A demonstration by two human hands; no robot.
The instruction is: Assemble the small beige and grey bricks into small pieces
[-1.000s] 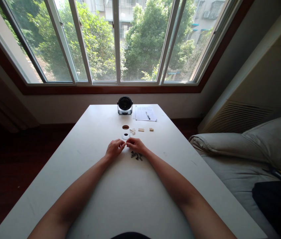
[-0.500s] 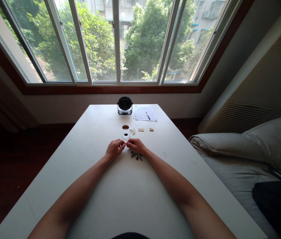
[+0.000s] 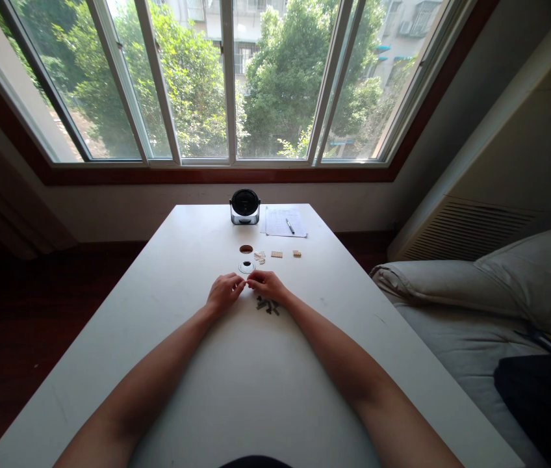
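Note:
My left hand (image 3: pixel 224 290) and my right hand (image 3: pixel 267 285) rest on the white table (image 3: pixel 197 364) with their fingertips pinched together, meeting between them. What they pinch is too small to make out. Several small dark pieces (image 3: pixel 268 305) lie just under my right wrist. A white round lid with a dark centre (image 3: pixel 247 266) sits right beyond the fingertips. Farther off lie a brown disc (image 3: pixel 246 249) and a few small tan bricks (image 3: pixel 276 254).
A small black desk fan (image 3: pixel 245 206) stands at the table's far edge, next to a sheet of paper (image 3: pixel 282 221) with a pen on it. A bed with a grey pillow (image 3: pixel 490 273) lies to the right. A wide window fills the far wall.

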